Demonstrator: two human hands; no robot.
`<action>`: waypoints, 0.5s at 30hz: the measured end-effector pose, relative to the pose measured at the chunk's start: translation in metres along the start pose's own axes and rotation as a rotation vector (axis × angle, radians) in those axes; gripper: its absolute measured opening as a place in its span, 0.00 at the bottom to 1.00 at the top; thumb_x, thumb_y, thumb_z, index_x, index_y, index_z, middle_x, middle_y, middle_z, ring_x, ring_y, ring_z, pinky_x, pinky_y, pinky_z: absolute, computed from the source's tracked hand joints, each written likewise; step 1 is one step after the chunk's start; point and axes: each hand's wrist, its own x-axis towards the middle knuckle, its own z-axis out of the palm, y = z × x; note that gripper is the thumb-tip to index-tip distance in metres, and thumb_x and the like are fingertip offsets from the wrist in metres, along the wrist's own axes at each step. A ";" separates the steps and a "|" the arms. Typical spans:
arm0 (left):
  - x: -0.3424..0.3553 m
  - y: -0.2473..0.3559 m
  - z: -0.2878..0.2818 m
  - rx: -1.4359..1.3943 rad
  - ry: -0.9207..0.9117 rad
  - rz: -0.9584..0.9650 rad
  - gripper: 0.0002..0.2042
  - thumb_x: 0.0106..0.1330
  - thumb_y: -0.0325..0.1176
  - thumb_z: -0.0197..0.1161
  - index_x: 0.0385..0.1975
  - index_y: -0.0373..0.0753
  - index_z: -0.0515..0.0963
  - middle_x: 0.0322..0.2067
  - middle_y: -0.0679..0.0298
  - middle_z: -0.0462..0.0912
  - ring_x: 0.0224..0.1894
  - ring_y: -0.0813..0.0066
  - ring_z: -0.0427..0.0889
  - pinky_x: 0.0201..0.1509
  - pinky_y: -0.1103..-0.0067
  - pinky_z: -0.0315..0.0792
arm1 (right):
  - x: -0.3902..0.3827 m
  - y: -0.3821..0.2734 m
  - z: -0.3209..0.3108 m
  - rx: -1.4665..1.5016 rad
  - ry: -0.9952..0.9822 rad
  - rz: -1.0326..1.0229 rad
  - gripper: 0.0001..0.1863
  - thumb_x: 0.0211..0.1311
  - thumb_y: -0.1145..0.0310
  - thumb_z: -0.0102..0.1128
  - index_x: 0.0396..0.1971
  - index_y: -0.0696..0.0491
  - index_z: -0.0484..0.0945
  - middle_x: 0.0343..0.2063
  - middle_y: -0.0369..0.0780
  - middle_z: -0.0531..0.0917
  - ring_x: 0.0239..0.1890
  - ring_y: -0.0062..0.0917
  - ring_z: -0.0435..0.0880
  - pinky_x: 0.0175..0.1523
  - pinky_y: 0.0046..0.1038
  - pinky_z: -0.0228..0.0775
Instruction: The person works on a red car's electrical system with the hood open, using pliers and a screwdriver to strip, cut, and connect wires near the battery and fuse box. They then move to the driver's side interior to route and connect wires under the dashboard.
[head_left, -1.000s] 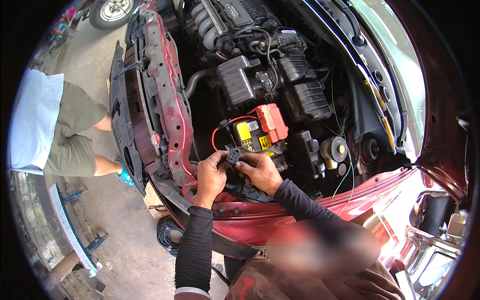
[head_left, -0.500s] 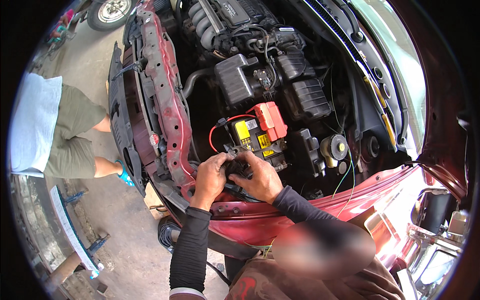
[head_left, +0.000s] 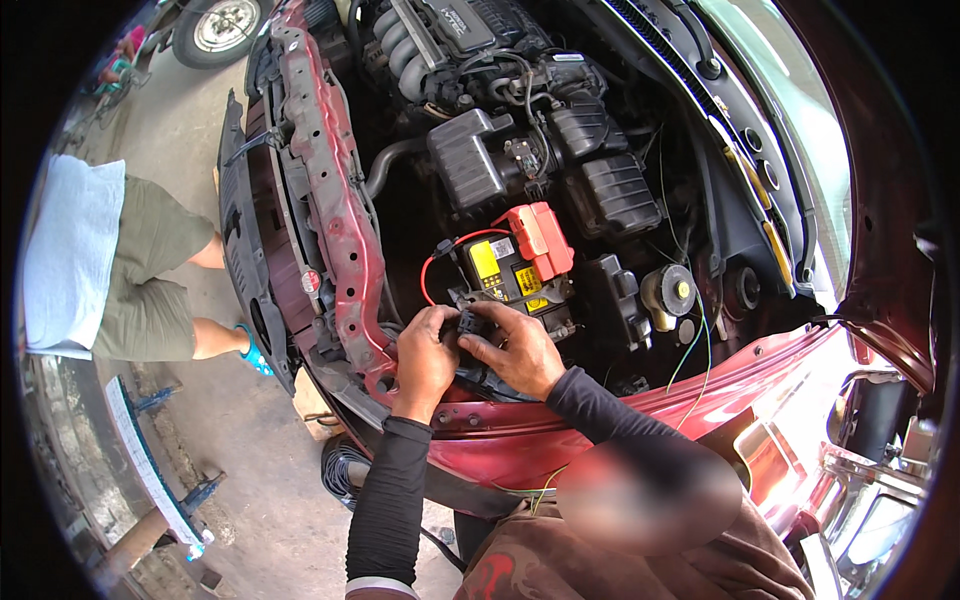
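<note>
Left hand (head_left: 425, 360) and right hand (head_left: 520, 350) are pinching a small black part (head_left: 467, 322) between their fingertips; battery (head_left: 490, 262) is sitting just beyond. Part is showing more than half a second ago: fingers apparently re-gripping, handling continuing.

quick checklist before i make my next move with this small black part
1. Left grip on the small black part: ok.
2. Right grip on the same part: ok.
3. Part fully visible: not ok, fingers cover some of it.
4. Red cover over one side of the battery: ok; whether fastened, cannot tell.
5. Other person clear of both hands: ok.
</note>
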 end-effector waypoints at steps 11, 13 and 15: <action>-0.007 -0.012 0.003 -0.024 0.011 0.074 0.13 0.51 0.14 0.64 0.37 0.33 0.83 0.36 0.53 0.85 0.41 0.49 0.86 0.45 0.66 0.79 | 0.001 0.013 0.005 0.356 -0.077 0.112 0.24 0.70 0.71 0.62 0.64 0.58 0.73 0.30 0.36 0.83 0.26 0.14 0.79 0.32 0.21 0.73; -0.007 -0.012 0.003 -0.021 0.014 0.094 0.13 0.51 0.14 0.63 0.37 0.33 0.83 0.36 0.53 0.85 0.40 0.49 0.86 0.45 0.66 0.79 | 0.002 0.015 0.007 0.215 -0.027 0.045 0.24 0.69 0.72 0.63 0.63 0.59 0.74 0.31 0.37 0.83 0.27 0.15 0.79 0.33 0.23 0.74; -0.006 -0.011 0.003 -0.007 0.033 0.130 0.13 0.51 0.14 0.63 0.37 0.33 0.83 0.35 0.54 0.85 0.40 0.50 0.86 0.45 0.67 0.79 | 0.003 0.018 0.007 0.255 -0.064 0.100 0.24 0.69 0.72 0.63 0.63 0.60 0.74 0.34 0.38 0.84 0.28 0.16 0.80 0.35 0.24 0.75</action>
